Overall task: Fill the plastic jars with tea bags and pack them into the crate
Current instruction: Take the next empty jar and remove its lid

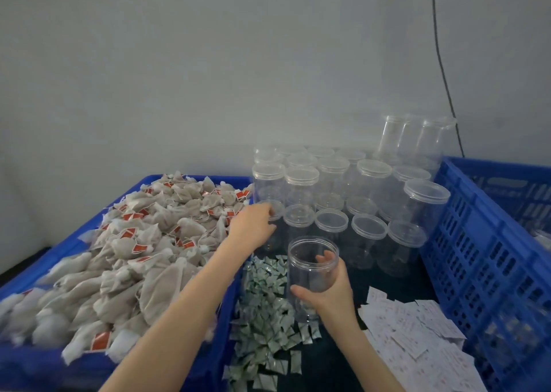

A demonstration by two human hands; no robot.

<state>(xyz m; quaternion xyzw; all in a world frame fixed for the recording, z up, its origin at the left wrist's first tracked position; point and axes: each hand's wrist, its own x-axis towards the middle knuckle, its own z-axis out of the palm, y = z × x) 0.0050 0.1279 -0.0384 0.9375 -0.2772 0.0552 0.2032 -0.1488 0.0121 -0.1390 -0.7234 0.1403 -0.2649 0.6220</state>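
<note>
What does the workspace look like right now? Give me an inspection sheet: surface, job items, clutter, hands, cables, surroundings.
Surface: dark tabletop, mostly covered.
Job's things: tea bags heaped in the left blue bin; lidded clear jars massed at the back, some stacked; one open jar, empty and lidless; blue crate on the right.
Clutter: small green sachets and white paper slips scattered in front.
Grippers: left hand touches the lid of a front-row jar; right hand grips the open jar.
Cables: black cable hanging down the wall.
Surroundings: plain grey wall.
</note>
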